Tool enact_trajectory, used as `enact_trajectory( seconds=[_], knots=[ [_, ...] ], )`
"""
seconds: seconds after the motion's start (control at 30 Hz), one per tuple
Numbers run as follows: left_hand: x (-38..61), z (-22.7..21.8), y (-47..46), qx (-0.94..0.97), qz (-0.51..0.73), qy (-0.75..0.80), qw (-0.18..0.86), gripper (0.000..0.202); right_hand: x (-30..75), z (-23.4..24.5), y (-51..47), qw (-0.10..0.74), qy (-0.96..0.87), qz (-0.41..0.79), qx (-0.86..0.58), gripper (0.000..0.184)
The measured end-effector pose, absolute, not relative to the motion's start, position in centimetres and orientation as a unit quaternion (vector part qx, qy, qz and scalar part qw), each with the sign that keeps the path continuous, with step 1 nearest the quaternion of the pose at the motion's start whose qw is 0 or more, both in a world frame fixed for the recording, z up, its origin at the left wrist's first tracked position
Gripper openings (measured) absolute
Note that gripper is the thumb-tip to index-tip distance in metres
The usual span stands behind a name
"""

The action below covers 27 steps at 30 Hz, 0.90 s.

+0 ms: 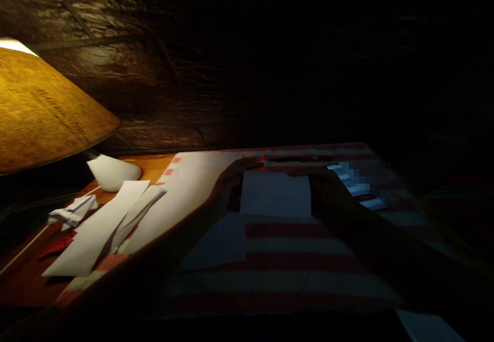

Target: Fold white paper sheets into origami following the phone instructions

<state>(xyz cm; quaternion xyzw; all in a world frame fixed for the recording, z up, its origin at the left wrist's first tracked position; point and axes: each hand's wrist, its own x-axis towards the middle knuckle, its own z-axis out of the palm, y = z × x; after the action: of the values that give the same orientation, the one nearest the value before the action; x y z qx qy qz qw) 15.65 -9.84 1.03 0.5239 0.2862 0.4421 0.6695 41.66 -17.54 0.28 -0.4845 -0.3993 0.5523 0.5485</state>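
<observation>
Two hands at one white sheet, mid-frame; step looks like lining it up, next move calls for even edges.
Near to far: one pale piece, lower right; one lower sheet, perhaps the same paper; three loose sheets and one crumpled paper, left. Left hand and right hand bent at the sheet's sides, too dark to tell if gripping. One lit screen, right of centre; one lamp, upper left.

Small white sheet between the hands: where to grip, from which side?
Probably pinch the near edge of the small white sheet, mid-width, from the near side: that edge shows uncovered, while the left hand and right hand are at its far corners.
</observation>
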Motion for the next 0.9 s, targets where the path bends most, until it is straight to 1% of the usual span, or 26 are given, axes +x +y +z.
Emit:
enact_trajectory(
  seconds=[0.07, 0.13, 0.27, 0.33, 0.4, 0.5, 0.6, 0.7, 0.8, 0.83, 0.9],
  knots=[
    [15.8, 1.2, -10.0, 0.478, 0.435, 0.278, 0.710, 0.046, 41.8, 0.3, -17.4, 0.557, -0.419, 0.516, -0.498, 0.017],
    [16.0, 0.9, -10.0, 0.451, 0.428, 0.288, 0.728, 0.054, 41.8, 0.3, -17.3, 0.565, -0.435, 0.479, -0.512, 0.020],
    [16.5, -0.1, -10.0, 0.488, 0.431, 0.324, 0.687, 0.063, 41.6, 0.4, -17.2, 0.568, -0.462, 0.419, -0.537, 0.028],
    [16.6, -0.3, -9.9, 0.516, 0.433, 0.342, 0.655, 0.061, 41.5, 0.4, -17.3, 0.573, -0.450, 0.438, -0.527, 0.031],
    [16.5, -0.2, -9.8, 0.543, 0.437, 0.352, 0.625, 0.057, 41.5, 0.5, -17.3, 0.586, -0.410, 0.488, -0.500, 0.031],
    [16.3, 0.2, -9.8, 0.591, 0.424, 0.350, 0.590, 0.061, 41.4, 1.0, -17.6, 0.597, -0.395, 0.514, -0.473, 0.037],
    [16.2, 0.6, -10.2, 0.633, 0.406, 0.336, 0.567, 0.060, 41.0, 1.6, -18.0, 0.569, -0.450, 0.505, -0.467, 0.042],
    [16.5, 0.7, -10.8, 0.636, 0.422, 0.321, 0.560, 0.059, 40.2, 1.8, -18.5, 0.499, -0.507, 0.518, -0.474, 0.045],
    [16.9, 0.8, -11.2, 0.611, 0.441, 0.329, 0.570, 0.062, 39.5, 1.8, -18.9, 0.453, -0.547, 0.508, -0.487, 0.032],
    [17.0, 0.8, -11.3, 0.601, 0.444, 0.332, 0.575, 0.063, 39.4, 1.8, -19.0, 0.449, -0.547, 0.511, -0.488, 0.031],
    [17.1, 0.8, -11.3, 0.579, 0.451, 0.338, 0.589, 0.065, 39.3, 2.1, -19.1, 0.442, -0.534, 0.524, -0.494, 0.033]
  ],
)
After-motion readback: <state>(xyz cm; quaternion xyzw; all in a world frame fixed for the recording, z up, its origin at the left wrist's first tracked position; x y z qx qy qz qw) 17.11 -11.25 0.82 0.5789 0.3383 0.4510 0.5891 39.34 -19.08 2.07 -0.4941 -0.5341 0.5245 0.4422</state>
